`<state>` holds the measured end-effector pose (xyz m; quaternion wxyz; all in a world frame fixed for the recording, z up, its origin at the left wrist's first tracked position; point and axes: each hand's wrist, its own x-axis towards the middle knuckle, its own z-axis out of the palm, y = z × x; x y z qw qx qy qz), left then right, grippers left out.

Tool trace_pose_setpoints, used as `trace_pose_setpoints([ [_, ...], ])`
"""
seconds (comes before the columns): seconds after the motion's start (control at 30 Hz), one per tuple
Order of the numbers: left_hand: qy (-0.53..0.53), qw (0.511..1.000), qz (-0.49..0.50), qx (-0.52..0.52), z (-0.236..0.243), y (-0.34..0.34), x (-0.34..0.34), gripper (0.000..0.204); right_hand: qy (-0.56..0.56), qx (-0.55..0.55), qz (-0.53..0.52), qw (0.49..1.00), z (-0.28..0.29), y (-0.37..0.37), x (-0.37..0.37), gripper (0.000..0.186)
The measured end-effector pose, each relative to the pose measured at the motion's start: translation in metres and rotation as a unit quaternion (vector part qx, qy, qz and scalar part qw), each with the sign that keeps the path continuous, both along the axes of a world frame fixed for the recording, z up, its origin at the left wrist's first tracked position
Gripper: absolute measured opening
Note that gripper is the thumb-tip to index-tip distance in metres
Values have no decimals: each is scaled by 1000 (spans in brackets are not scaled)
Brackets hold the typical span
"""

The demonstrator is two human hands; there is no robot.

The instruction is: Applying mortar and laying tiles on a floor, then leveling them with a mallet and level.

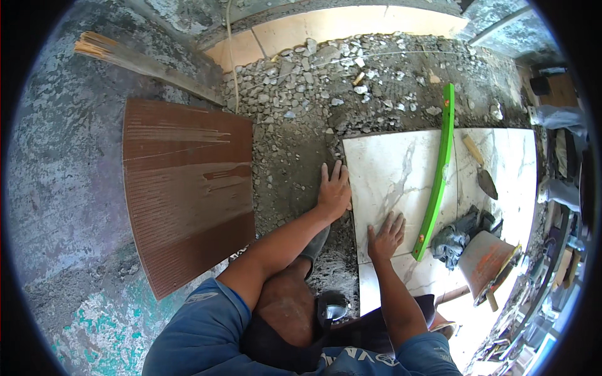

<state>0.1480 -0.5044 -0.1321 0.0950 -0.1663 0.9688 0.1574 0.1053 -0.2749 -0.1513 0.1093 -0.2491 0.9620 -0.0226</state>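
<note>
1. Nearest the camera are the person's blue sleeves and one bent knee over a dark shoe [332, 305], which rests on grey mortar
2. The right hand [386, 237] lies flat, fingers spread and gripping nothing, on the near left corner of the white marbled tile [392, 169], just inside its left edge
3. The left hand [333, 188] is also open and flat, holding nothing; its palm sits on the mortar bed [291, 156] and its fingertips touch the tile's left edge near the far corner
4. The tile's left edge borders bare mortar; a second white tile [511, 163] meets its right side at a thin joint
5. A green spirit level [437, 175] lies across the tile's right part, running near to far, well clear of both hands
6. Right of the level, a grey cloth [453, 241] and an overturned bucket [488, 262] crowd the near part of the second tile; a trowel [481, 172] lies farther along it
7. Left of the mortar strip a brown tile [188, 188] lies back-side up on rough, blotched concrete, with open mortar between it and the left hand
8. Beyond the tiles the bed turns to loose rubble [326, 75], ending at a pale laid tile border [332, 28]; a wooden plank [144, 62] lies diagonally at far left
</note>
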Motion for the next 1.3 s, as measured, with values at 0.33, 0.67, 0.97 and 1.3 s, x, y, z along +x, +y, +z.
trace_pose_setpoints([
  [0.33, 46, 998, 41, 3, -13, 1, 13, 108, -25, 10, 1, 1000, 10, 0, -3, 78],
  [0.67, 14, 1000, 16, -8, -6, -29, -3, 116, -31, 10, 8, 999, 5, 2, -1, 81],
  [0.97, -48, 997, 50, -28, 1, -13, -20, 109, -28, 5, 5, 1000, -4, 4, 0, 81],
  [1.3, -94, 992, 61, -57, 5, -4, -31, 96, -48, 0, -1, 999, -5, 5, -4, 83],
])
